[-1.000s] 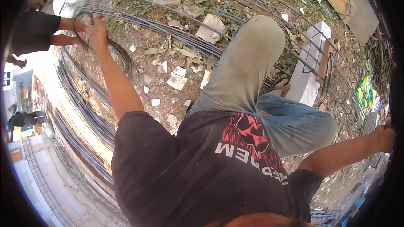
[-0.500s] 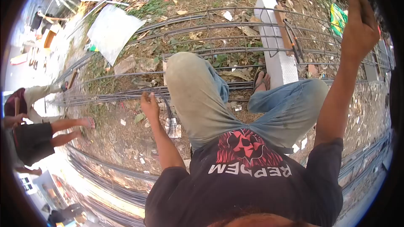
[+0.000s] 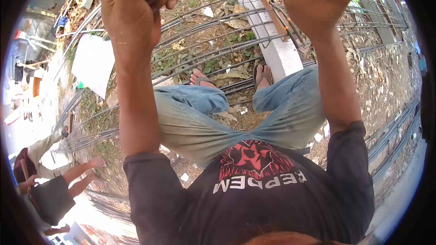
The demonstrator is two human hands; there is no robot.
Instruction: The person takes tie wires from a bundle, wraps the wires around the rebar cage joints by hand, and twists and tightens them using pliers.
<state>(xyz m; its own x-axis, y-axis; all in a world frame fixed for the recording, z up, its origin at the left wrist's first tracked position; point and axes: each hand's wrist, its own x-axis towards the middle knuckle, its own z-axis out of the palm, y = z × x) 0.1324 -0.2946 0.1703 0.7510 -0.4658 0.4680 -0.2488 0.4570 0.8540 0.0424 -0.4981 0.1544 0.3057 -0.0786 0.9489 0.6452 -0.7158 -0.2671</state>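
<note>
My left hand (image 3: 131, 11) is raised high at the upper left, close to the camera. Its fingers curl around something dark that I cannot make out. At the top right, my right hand (image 3: 320, 2) is also raised, fingers bent around a small dark thing cut off by the frame edge. Beyond and below the hands lies a rebar cage (image 3: 218, 19) of thin steel bars. It rests across a long white block (image 3: 272, 41). A strip of brown wood (image 3: 273, 13) lies on the block, with a dark-handled tool (image 3: 288, 25) like pincers beside it.
My sandalled feet (image 3: 262, 76) are on the ground by the white block. A pale sheet (image 3: 93, 61) lies to the left. Two other people stand at the far left, one in dark shorts (image 3: 52, 199). Bundles of rebar (image 3: 395, 140) run along the right.
My left hand has risen from beside my knee, where thin dark wires hung, to near the camera. My right hand has moved left and its fingers have curled. My left knee has shifted.
</note>
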